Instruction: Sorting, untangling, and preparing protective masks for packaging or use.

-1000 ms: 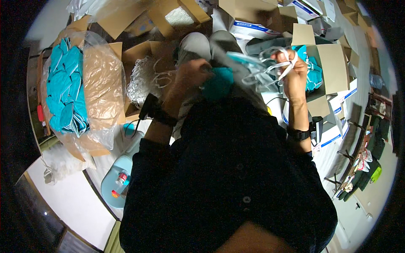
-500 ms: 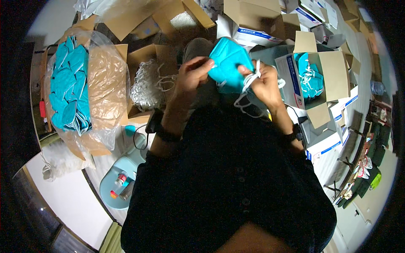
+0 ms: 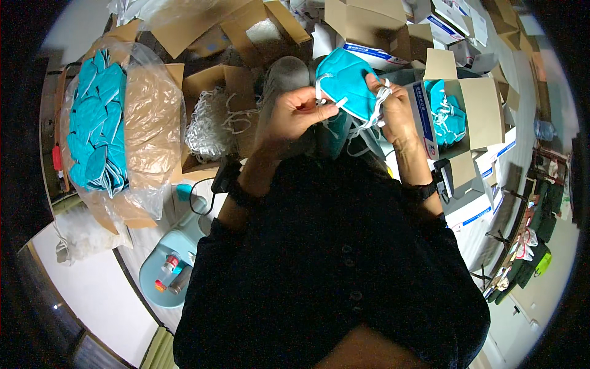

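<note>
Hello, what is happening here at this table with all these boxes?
A person holds one teal folded face mask up with both hands. The left hand pinches a white elastic strap at its edge; the right hand grips the other side. A plastic-lined carton of teal masks stands on the left, a small open box of masks on the right.

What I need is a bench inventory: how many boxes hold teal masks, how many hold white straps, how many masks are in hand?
Boxes of teal masks: 2 (plastic-lined box, small carton)
Box of white straps: 1
Teal mask held by left hand and right hand: 1
Total: 4
</note>
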